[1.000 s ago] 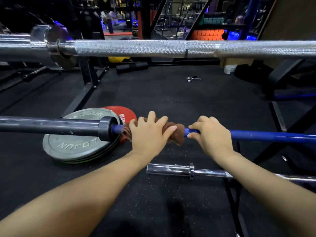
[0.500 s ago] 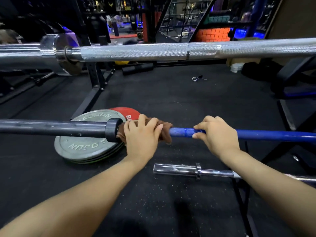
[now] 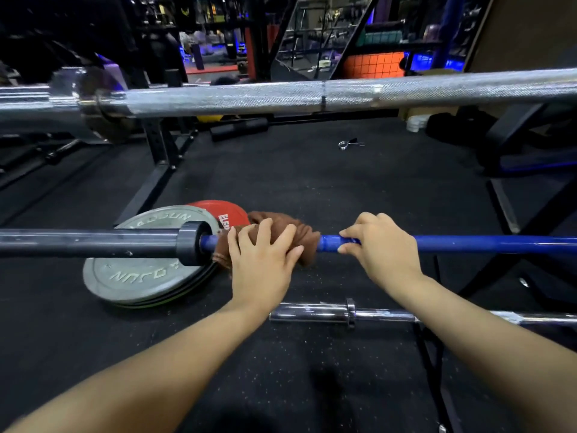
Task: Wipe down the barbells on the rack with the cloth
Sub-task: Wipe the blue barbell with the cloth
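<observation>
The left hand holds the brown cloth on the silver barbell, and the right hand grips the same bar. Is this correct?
Not quite. In the head view the left hand holds the brown cloth on the blue barbell, not the silver one; the right hand grips the same bar.

The scene is rather dim, with dark surroundings and a black floor [image 3: 312,189] that takes most of the light. Light falls from above and gives bright glare on the knurled silver barbell [image 3: 343,92]. Blue and purple lamps glow in the background, which is soft and noisy. The silver bar's left end is smeared by blur. The wide lens bends straight bars near the edges. A soft shadow lies on the floor at the bottom centre.
</observation>
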A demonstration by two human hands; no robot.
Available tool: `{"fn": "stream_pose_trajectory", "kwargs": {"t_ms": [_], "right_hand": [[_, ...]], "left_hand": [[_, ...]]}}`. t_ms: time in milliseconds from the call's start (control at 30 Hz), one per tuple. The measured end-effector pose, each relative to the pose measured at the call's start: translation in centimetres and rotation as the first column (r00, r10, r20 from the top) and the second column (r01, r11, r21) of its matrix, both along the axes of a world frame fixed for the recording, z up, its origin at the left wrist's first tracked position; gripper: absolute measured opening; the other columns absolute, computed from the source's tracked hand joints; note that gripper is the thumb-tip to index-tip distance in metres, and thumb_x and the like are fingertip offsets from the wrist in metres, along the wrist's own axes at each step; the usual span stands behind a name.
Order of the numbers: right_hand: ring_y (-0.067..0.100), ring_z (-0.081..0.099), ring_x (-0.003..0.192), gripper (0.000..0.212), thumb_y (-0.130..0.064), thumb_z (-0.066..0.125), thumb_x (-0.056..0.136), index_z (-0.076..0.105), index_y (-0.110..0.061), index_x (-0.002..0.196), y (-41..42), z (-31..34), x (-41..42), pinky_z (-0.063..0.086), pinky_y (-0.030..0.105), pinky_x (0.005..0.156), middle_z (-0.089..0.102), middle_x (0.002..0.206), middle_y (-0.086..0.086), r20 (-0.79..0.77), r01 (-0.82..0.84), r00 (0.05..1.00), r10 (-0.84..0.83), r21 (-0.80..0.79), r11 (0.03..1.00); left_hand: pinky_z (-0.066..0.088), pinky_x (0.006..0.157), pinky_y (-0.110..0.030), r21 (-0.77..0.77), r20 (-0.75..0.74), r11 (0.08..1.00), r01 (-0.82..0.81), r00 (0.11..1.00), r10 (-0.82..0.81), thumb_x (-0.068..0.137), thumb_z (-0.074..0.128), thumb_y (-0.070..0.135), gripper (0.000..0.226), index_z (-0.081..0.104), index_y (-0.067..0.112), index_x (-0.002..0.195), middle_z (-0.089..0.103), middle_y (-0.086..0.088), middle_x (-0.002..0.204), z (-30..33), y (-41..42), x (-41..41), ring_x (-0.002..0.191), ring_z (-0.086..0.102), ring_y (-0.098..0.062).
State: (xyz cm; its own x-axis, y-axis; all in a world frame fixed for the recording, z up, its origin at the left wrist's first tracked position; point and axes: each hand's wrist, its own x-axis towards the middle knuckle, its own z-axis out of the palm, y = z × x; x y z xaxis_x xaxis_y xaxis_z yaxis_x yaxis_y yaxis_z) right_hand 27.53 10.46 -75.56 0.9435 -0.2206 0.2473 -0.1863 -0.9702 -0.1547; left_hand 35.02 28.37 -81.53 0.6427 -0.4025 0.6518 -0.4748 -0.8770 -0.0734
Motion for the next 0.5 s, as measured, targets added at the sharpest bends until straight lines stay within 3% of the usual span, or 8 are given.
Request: {"fn": "stream_pose_trajectory", "kwargs": {"t_ms": [133,267,367,500], "right_hand": [[0.014,0.044,0.103,0.029,-0.045,0.052,0.094,0.063,-0.035,0.119,-0.1,-0.1,0.3,0.037,0.029,0.067,0.053,0.108,-0.01,-0.001,-0.015,1.0,0.015,-0.015,1.0],[0.013,0.044,0.098,0.026,-0.046,0.051,0.093,0.066,-0.036,0.113,-0.2,0.0,0.1,0.034,0.028,0.063,0.053,0.104,-0.01,0.001,-0.012,1.0,0.012,-0.052,0.999],[0.012,0.043,0.102,0.032,-0.047,0.053,0.092,0.061,-0.038,0.122,-0.2,0.1,0.1,0.034,0.027,0.067,0.053,0.108,-0.012,-0.008,-0.012,1.0,0.012,-0.009,1.0],[0.013,0.043,0.104,0.033,-0.047,0.052,0.093,0.06,-0.038,0.124,-0.2,0.1,-0.2,0.039,0.027,0.07,0.053,0.11,-0.012,-0.013,-0.012,1.0,0.012,0.001,1.0]], "left_hand": [[0.044,0.081,-0.047,0.025,0.024,1.0,-0.006,1.0,0.006,0.092,0.036,0.046,0.033,0.063,0.028,0.096,0.06,-0.004,0.102,1.1,-3.3,-0.4,0.078,0.054,-0.033],[0.041,0.059,-0.034,0.121,-0.005,0.982,0.148,0.989,-0.148,0.093,0.031,0.049,0.037,0.061,0.029,0.097,0.058,-0.001,0.096,2.5,-3.5,0.5,0.066,0.054,-0.028],[0.046,0.059,-0.034,0.22,0.041,0.933,0.286,0.952,-0.302,0.09,0.038,0.044,0.039,0.062,0.029,0.117,0.062,-0.005,0.109,1.7,1.2,2.2,0.071,0.056,-0.028],[0.052,0.07,-0.037,0.165,0.056,0.948,0.271,0.957,-0.283,0.088,0.043,0.038,0.041,0.064,0.026,0.121,0.063,-0.008,0.114,1.0,4.7,2.9,0.08,0.059,-0.03]]}}
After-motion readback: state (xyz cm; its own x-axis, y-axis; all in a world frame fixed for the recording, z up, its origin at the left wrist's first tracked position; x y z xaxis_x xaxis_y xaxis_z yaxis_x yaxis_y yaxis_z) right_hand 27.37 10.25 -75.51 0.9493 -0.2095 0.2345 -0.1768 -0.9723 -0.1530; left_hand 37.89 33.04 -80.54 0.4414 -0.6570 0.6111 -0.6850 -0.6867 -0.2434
